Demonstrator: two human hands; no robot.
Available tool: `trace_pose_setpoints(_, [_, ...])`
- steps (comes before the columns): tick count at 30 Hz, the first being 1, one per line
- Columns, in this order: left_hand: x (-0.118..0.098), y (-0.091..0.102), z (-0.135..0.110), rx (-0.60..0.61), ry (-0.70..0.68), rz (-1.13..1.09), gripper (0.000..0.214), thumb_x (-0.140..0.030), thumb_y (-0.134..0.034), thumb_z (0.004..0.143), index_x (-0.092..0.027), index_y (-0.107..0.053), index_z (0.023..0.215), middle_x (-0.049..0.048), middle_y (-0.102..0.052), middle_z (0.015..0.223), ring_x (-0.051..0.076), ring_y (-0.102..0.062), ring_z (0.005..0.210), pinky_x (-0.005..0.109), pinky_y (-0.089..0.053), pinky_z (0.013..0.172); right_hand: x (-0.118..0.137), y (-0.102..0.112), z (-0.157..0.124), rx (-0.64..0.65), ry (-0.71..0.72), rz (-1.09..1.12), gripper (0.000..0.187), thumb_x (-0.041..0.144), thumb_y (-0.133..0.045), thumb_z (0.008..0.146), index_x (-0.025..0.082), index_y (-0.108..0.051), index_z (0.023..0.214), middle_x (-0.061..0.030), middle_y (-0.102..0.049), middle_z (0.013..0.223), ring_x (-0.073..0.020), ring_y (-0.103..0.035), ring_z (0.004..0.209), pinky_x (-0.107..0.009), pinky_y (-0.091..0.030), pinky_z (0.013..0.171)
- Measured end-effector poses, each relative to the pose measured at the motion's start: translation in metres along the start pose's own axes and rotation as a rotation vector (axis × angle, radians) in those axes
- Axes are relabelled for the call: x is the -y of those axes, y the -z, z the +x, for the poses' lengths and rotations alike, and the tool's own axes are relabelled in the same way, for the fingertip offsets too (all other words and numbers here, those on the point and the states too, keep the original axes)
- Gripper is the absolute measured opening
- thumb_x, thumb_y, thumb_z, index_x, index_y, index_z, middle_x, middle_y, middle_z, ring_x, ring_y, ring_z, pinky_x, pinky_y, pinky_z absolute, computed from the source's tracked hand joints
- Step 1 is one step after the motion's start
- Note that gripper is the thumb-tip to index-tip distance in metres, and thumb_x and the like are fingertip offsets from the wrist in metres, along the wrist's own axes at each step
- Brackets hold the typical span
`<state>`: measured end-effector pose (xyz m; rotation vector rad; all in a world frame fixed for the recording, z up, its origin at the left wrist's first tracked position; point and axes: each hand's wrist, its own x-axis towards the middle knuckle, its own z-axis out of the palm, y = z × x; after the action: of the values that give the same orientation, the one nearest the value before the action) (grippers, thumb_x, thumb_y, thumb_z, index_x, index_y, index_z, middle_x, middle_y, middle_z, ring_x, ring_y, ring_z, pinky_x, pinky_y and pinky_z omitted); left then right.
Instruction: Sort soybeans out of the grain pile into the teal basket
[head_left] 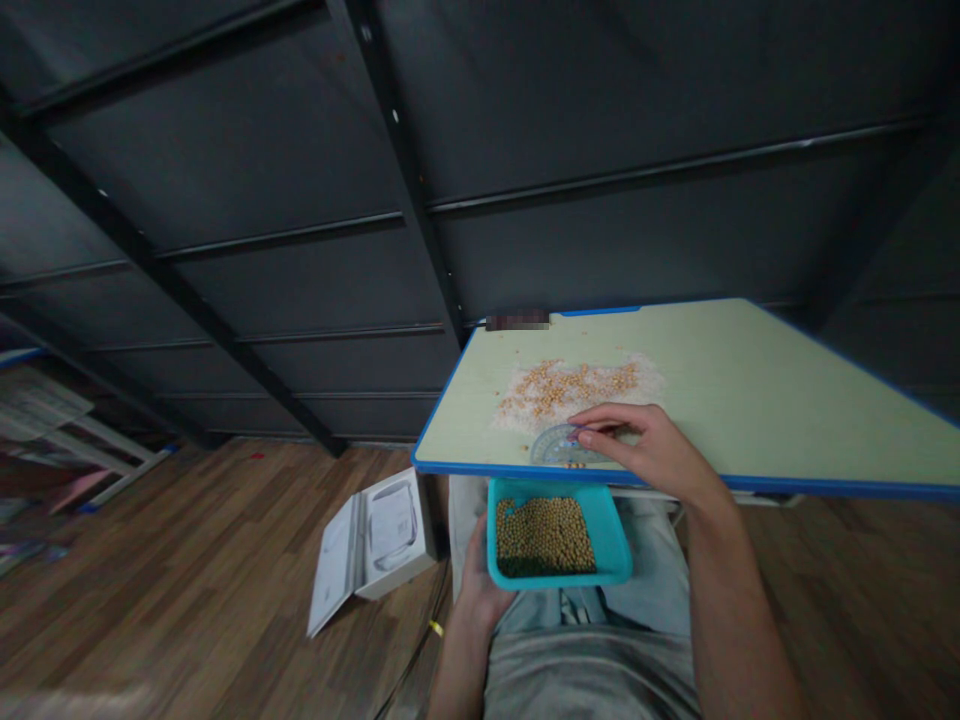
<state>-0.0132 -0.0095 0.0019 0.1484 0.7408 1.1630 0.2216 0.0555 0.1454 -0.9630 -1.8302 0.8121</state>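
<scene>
Between the fingers of my right hand (637, 440) is a clear plastic protractor (553, 447), resting at the near edge of the table top. A few yellow beans (574, 465) lie by its lower edge. Beyond it, more yellow beans (559, 383) are scattered over a patch of white grains (649, 380) that look like rice. My left hand (484, 580) grips the left side of a turquoise plastic tub (613, 535) below the table edge, over my lap. Beans (547, 535) fill much of the tub. The left fingers are partly hidden beneath it.
The pale green table (750, 400) has a blue rim, with a dark object (517, 320) at its far left corner. A white box (394, 535) stands on the wooden floor to the left, near a dark cable (412, 660). A dark panelled wall (600, 120) rises behind the table.
</scene>
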Motion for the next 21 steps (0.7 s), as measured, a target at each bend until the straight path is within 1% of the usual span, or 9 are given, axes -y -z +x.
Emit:
trace_pose_setpoints(3, [0.0, 0.0, 0.001, -0.017, 0.009, 0.003, 0.033, -0.043, -0.077, 0.079, -0.019, -0.074, 0.102, 0.0112, -0.083, 0.102, 0.036, -0.067, 0.123, 0.049, -0.053, 0.108, 0.0, 0.0, 0.0, 0.006, -0.007, 0.005, 0.017, 0.029, -0.071, 0.088, 0.025, -0.081, 0.101, -0.0051, -0.082, 0.102, -0.023, -0.075, 0.092, -0.039, -0.06, 0.081])
trace_pose_setpoints(7, [0.0, 0.004, 0.002, 0.008, -0.015, -0.01, 0.026, -0.037, -0.076, 0.079, -0.016, -0.076, 0.095, 0.011, -0.083, 0.096, 0.035, -0.07, 0.119, 0.047, -0.054, 0.107, 0.001, 0.0, 0.0, 0.012, -0.009, 0.008, 0.016, 0.029, -0.072, 0.088, 0.025, -0.081, 0.1, -0.005, -0.082, 0.102, -0.0231, -0.075, 0.093, -0.039, -0.06, 0.083])
trace_pose_setpoints(10, [0.002, 0.008, 0.002, 0.028, -0.033, -0.014, 0.021, -0.035, -0.075, 0.08, -0.018, -0.077, 0.093, 0.0091, -0.084, 0.096, 0.033, -0.071, 0.116, 0.046, -0.054, 0.106, 0.001, 0.0, -0.001, 0.016, -0.015, 0.026, 0.015, 0.029, -0.072, 0.088, 0.025, -0.081, 0.1, -0.0053, -0.082, 0.101, -0.0231, -0.076, 0.093, -0.04, -0.06, 0.084])
trace_pose_setpoints(12, [0.002, 0.009, 0.001, 0.032, -0.036, -0.005, 0.022, -0.036, -0.076, 0.08, -0.019, -0.078, 0.095, 0.0084, -0.084, 0.096, 0.033, -0.072, 0.115, 0.047, -0.055, 0.106, 0.001, 0.0, -0.001, 0.019, -0.019, 0.039, 0.015, 0.028, -0.072, 0.089, 0.026, -0.081, 0.101, -0.0054, -0.082, 0.102, -0.0233, -0.076, 0.094, -0.04, -0.061, 0.083])
trace_pose_setpoints(16, [0.001, 0.003, -0.002, 0.019, -0.034, -0.003, 0.03, -0.042, -0.077, 0.08, -0.017, -0.079, 0.097, 0.0094, -0.084, 0.092, 0.033, -0.073, 0.113, 0.046, -0.056, 0.105, 0.001, -0.001, -0.001, 0.018, -0.032, 0.051, 0.015, 0.028, -0.073, 0.089, 0.026, -0.081, 0.101, -0.0056, -0.082, 0.102, -0.0236, -0.076, 0.095, -0.04, -0.061, 0.083])
trace_pose_setpoints(21, [0.001, -0.004, -0.006, 0.001, -0.051, 0.017, 0.023, -0.038, -0.076, 0.081, -0.018, -0.08, 0.094, 0.0078, -0.084, 0.091, 0.032, -0.074, 0.11, 0.043, -0.058, 0.102, 0.0, -0.003, -0.001, 0.02, -0.029, 0.046, 0.014, 0.027, -0.072, 0.09, 0.027, -0.08, 0.101, -0.0056, -0.082, 0.104, -0.0241, -0.076, 0.097, -0.042, -0.062, 0.085])
